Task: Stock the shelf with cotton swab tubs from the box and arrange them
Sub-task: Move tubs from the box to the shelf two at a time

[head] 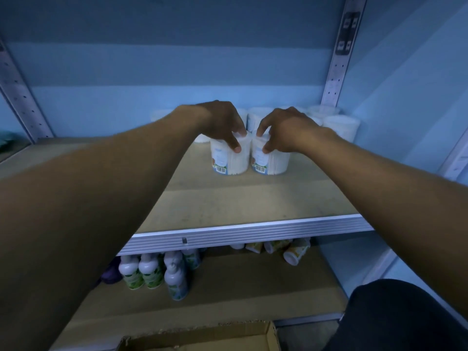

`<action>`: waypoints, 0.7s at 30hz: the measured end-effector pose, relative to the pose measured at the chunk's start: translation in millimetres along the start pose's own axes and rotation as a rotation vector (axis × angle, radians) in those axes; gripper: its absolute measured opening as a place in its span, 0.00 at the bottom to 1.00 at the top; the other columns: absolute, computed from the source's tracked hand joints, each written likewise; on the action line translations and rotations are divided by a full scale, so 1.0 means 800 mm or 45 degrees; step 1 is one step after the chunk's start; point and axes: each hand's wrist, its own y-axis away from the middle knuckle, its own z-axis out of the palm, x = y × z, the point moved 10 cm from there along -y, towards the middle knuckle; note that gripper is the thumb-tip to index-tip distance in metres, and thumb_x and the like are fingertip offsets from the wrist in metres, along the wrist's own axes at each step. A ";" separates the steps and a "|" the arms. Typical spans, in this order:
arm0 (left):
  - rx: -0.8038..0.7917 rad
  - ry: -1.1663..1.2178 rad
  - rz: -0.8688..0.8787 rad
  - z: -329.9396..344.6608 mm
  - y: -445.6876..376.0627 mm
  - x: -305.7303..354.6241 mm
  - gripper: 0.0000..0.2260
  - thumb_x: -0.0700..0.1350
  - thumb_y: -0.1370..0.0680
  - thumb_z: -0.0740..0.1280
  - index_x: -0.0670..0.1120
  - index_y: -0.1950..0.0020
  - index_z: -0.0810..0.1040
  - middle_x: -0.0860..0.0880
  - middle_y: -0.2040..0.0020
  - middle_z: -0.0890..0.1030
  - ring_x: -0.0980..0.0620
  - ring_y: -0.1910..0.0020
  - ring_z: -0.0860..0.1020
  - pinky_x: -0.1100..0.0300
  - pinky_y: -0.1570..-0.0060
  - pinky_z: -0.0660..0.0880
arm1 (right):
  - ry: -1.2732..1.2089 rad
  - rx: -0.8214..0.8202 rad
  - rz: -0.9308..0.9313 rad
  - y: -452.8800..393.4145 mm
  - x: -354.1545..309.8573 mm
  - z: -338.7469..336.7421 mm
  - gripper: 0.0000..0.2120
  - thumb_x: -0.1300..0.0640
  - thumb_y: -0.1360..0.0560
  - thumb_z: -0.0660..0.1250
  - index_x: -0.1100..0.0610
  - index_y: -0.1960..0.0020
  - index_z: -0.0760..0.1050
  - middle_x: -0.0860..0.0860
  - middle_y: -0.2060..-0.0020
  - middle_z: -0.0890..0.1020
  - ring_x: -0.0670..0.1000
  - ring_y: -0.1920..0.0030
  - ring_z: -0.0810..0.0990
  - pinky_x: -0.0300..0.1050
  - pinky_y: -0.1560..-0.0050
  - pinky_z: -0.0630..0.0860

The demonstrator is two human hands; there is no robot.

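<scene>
Two cotton swab tubs stand side by side on the tan shelf board (pixel 253 198), both upright with barcodes facing me. My left hand (pixel 222 122) grips the top of the left tub (pixel 229 162) from above, thumb on its front. My right hand (pixel 283 130) grips the top of the right tub (pixel 272 163) the same way. Several more white tubs (pixel 342 125) stand in rows behind, against the blue back wall, partly hidden by my hands. The cardboard box (pixel 202 338) shows at the bottom edge, its flap open.
A ribbed metal lip (pixel 253 234) runs along the shelf's front edge. Perforated uprights (pixel 336 72) frame the bay. The shelf below holds several white pump bottles (pixel 152 269) at left and toppled small bottles (pixel 296 252) at right. A dark-clothed knee (pixel 405 315) is bottom right.
</scene>
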 end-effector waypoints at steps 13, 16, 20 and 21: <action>0.034 0.074 -0.020 0.004 -0.067 -0.020 0.25 0.57 0.31 0.77 0.55 0.35 0.80 0.56 0.36 0.80 0.50 0.39 0.77 0.51 0.36 0.74 | -0.003 0.060 -0.012 -0.066 0.019 0.007 0.19 0.52 0.31 0.79 0.47 0.41 0.82 0.53 0.38 0.78 0.56 0.38 0.76 0.45 0.49 0.71; 0.030 0.079 -0.037 0.005 -0.077 -0.023 0.24 0.58 0.31 0.77 0.56 0.36 0.80 0.56 0.37 0.80 0.49 0.40 0.78 0.51 0.37 0.75 | 0.013 0.077 -0.025 -0.075 0.021 0.007 0.19 0.53 0.31 0.80 0.47 0.41 0.82 0.53 0.38 0.79 0.56 0.38 0.77 0.45 0.49 0.71; 0.006 0.051 -0.057 0.007 -0.087 -0.021 0.24 0.58 0.31 0.77 0.56 0.36 0.80 0.55 0.37 0.80 0.46 0.41 0.79 0.49 0.37 0.75 | 0.029 0.103 -0.054 -0.085 0.022 0.008 0.19 0.53 0.30 0.79 0.49 0.39 0.82 0.53 0.37 0.79 0.56 0.37 0.76 0.46 0.46 0.72; 0.001 0.043 -0.065 0.007 -0.089 -0.021 0.24 0.57 0.30 0.76 0.56 0.35 0.79 0.54 0.36 0.80 0.45 0.41 0.79 0.49 0.37 0.75 | 0.030 0.108 -0.058 -0.087 0.022 0.008 0.20 0.53 0.29 0.79 0.50 0.39 0.81 0.53 0.37 0.78 0.56 0.37 0.76 0.47 0.46 0.72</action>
